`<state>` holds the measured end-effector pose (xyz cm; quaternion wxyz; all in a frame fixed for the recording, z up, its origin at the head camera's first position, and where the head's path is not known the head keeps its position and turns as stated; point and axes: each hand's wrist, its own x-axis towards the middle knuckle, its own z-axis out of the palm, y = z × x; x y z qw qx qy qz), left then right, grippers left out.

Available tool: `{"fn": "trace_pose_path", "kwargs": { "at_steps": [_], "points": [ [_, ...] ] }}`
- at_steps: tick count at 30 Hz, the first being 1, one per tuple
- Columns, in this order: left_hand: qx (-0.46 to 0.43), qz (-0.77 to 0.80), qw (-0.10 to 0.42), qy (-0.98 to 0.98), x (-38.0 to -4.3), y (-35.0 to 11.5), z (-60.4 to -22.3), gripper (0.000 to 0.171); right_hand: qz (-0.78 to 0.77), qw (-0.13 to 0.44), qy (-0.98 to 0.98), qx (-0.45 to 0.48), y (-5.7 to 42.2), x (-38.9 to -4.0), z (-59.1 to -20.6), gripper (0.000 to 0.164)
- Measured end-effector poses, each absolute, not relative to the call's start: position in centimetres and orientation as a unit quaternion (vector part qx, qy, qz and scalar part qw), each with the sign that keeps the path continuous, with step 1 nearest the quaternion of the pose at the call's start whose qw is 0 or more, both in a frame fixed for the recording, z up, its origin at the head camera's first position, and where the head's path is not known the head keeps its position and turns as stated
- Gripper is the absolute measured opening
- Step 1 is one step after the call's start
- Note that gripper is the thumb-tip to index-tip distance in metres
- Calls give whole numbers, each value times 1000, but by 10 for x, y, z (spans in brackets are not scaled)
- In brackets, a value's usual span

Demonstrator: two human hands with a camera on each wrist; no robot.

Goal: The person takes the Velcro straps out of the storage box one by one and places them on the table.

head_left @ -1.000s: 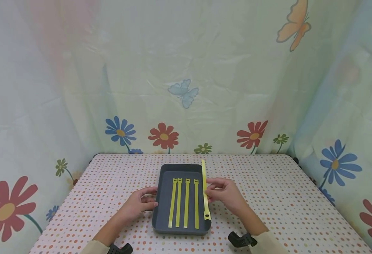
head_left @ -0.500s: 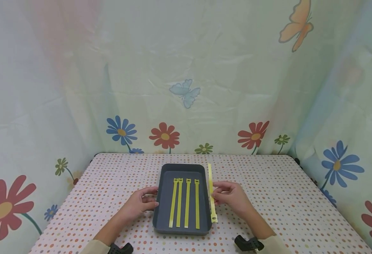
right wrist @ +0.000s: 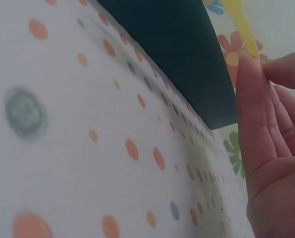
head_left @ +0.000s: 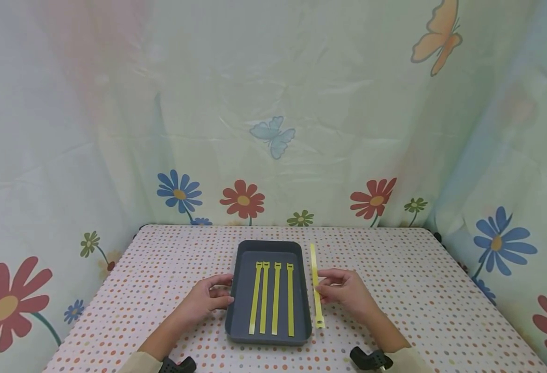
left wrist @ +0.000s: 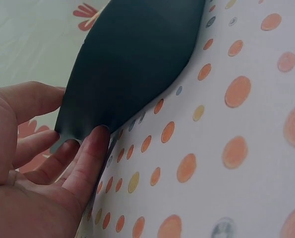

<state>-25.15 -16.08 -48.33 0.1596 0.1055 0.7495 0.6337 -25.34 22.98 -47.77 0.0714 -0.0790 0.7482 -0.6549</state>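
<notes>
A dark grey tray point(head_left: 273, 252) sits on the table, with several yellow cable ties point(head_left: 276, 300) lying lengthwise in it, slotted heads at the far end. My left hand point(head_left: 201, 300) rests at the tray's left side; in the left wrist view its fingertips point(left wrist: 98, 136) touch the outer wall. Just outside the right wall, my right hand point(head_left: 345, 291) pinches another yellow cable tie point(head_left: 314, 267) between thumb and fingers. That tie stands roughly parallel to the tray's side, its slotted head toward me. In the right wrist view the pinched tie point(right wrist: 244, 25) rises above the fingertips.
A dotted cloth point(head_left: 408, 290) covers the table. Behind and on both sides hangs a curtain point(head_left: 198, 103) printed with flowers and butterflies. Black devices point(head_left: 370, 358) are strapped on both wrists.
My right hand has carried its cable tie rightward, from over the tray's right rim to just outside it. The left hand and the ties in the tray have stayed put.
</notes>
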Motion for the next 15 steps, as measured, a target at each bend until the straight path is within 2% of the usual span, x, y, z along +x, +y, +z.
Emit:
{"fn": "trace_pose_path", "kwargs": {
  "at_steps": [15],
  "points": [
    [106,632,161,750,-250,-160,-481,69,-637,89,765,-42,237,-261,-485,51]
  ]
}}
